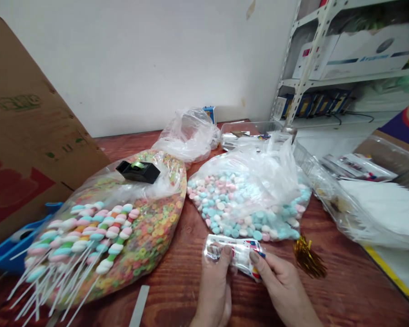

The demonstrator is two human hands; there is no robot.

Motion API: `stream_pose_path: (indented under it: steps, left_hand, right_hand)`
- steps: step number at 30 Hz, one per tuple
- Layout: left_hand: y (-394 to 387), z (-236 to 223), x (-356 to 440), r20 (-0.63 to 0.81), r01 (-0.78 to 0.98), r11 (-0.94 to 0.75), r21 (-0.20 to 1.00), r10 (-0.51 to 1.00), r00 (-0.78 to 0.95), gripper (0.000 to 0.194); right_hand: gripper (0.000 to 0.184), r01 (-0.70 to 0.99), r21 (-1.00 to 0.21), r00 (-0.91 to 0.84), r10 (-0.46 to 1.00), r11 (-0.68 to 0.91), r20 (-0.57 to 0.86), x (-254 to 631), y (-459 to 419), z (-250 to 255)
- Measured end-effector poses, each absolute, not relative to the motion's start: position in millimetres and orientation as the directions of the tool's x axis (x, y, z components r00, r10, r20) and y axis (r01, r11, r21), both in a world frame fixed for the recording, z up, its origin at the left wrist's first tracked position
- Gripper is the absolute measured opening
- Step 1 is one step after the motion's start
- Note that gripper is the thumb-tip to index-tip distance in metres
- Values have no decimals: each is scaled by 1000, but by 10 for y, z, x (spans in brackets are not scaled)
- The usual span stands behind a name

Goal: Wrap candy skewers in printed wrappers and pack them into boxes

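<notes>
**Shiny packet (pixel 239 255) gripped just in front of the marshmallow bag (pixel 225 200)**

Far left of the marshmallow bag, a tall cardboard carton (pixel 27 113) with faded green print and red patches; at its foot, a blue plastic holder (pixel 3 256). Nearer, but well to the left of the bag, a pile of marshmallow skewers (pixel 82 234) in pink, white and blue, with green and orange bits between and white sticks pointing toward the near side. Beneath them, a big clear bag of small rings (pixel 163 222) in yellow, orange and green, also carrying a black tape dispenser (pixel 139 172). In front and to the left of the marshmallow bag, a pale flat strip (pixel 139 305) on the reddish wooden counter (pixel 180 272); behind and to the left, a crumpled translucent bag (pixel 187 136).

Directly in front of the marshmallow bag, the left hand (pixel 214 281), fingers clamped on the left part of the packet, thumb on top. Packet glossy and see-through, held roughly level, with silvery glare, a darker patch near the left end and red and blue print toward the right; contents too blurred to tell. At that right end, the right hand (pixel 284 281), fingers likewise clamped, thumb uppermost. Just off the bag's front right corner, gold tinsel (pixel 310 256). Farther right, a clear tray (pixel 351 231) with flat packets and white sheets.
</notes>
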State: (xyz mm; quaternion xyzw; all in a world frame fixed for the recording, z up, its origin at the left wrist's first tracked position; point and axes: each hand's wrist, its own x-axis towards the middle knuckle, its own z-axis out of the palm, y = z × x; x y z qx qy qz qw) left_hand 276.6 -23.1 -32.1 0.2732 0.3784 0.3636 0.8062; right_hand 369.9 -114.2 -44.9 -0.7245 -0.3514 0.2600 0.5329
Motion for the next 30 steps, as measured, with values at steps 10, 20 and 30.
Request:
stream_pose_path:
  steps: [10, 20, 30]
  left_hand:
    - [-152, -460, 2745, -537, -508, 745, 432, 665, 519, 38]
    - [-169, -470, 2725, -546, -452, 763, 462, 646, 533, 38]
    - [-170, -430, 2665, -430, -388, 669, 634, 722, 542, 30]
  right_hand:
    - [23, 392, -919, 678, 684, -28, 269, 3637, -1247, -271]
    - [18, 593, -804, 497, 768, 39, 404, 3603, -1148, -332]
    - [20, 544, -837, 571, 759, -63, 314, 3545, -1130, -459]
